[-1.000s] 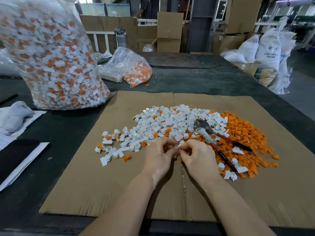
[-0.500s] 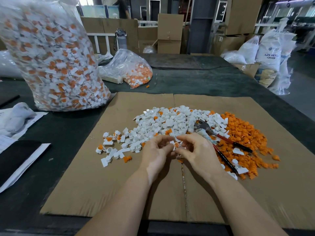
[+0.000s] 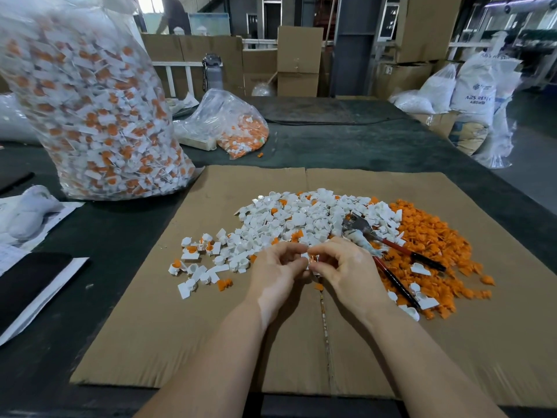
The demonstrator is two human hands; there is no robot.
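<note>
A heap of small white plastic parts [image 3: 301, 218] lies on a flat cardboard sheet [image 3: 168, 333], with a heap of small orange parts [image 3: 434, 236] to its right. My left hand [image 3: 275, 274] and my right hand [image 3: 346, 268] meet at the near edge of the white heap. Between their fingertips they pinch a small white-and-orange piece [image 3: 308, 259], mostly hidden by the fingers. Pliers with red-and-black handles [image 3: 391, 248] lie across the heaps, just right of my right hand.
A tall clear bag [image 3: 90, 116] full of white-and-orange parts stands at the back left. A smaller clear bag [image 3: 232, 128] lies behind the cardboard. Papers and a dark flat object [image 3: 27, 285] sit at the left on the dark table [image 3: 361, 146]. Boxes and sacks stand beyond.
Both hands have moved slightly away from me toward the white heap, staying together on the small piece. The fingers have shifted around it.
</note>
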